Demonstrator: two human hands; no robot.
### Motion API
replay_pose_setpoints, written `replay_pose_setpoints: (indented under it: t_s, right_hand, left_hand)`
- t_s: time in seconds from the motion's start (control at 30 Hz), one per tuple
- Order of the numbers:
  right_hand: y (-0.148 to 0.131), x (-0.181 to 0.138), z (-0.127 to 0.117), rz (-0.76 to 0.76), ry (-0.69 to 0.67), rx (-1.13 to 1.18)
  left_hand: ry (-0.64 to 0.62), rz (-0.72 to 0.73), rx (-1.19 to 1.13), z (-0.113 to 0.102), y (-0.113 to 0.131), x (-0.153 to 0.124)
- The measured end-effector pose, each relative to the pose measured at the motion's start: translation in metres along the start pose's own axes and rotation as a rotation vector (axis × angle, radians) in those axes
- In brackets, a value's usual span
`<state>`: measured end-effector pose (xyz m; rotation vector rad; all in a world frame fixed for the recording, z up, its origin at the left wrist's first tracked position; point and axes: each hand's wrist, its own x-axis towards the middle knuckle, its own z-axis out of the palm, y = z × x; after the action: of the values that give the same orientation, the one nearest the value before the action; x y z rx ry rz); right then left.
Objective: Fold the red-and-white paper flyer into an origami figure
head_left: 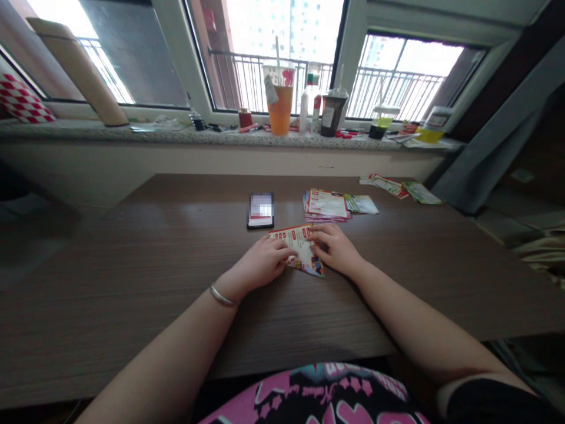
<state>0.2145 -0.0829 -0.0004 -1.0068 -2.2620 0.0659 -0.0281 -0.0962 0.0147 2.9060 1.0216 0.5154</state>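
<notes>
A printed paper leaflet [299, 242], cream with red boxes and a colourful lower edge, lies on the brown table in front of me. It looks folded, with a slanted lower edge. My left hand [265, 262], wearing a silver bangle, grips its left side with bent fingers over the paper. On the right side, my right hand [335, 250] holds the leaflet, its fingers over the upper right edge and the thumb lower down. Just beyond the hands are a phone [261, 210] with a blurred screen and a stack of similar leaflets [327, 204].
Green-and-white papers [362, 204] lie against the stack. More leaflets [421, 192] are at the table's far right. On the windowsill [168, 136] stand an orange drink cup [281, 109], a dark drink cup [332, 112], bottles and a leaning cardboard tube [82, 73].
</notes>
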Motion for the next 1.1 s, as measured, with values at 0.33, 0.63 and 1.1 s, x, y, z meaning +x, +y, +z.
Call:
replay_pose_setpoints:
  t_s: [0.33,0.63,1.1]
  right_hand:
    - [0.0036,-0.0011,0.003,0.02,0.038,-0.005]
    - [-0.0022,0.0012,-0.0008,-0.041,-0.024,0.052]
    - [-0.0027,-0.0016,0.0016,-0.133,-0.234,0.108]
  left_hand:
    - [-0.065,-0.036,-0.017,-0.0001,-0.0005,0.0001]
    - [-0.087,-0.102,0.039,-0.0001,0.0013,-0.0016]
    - [0.001,-0.213,0.201,0.0011,-0.0046,-0.0028]
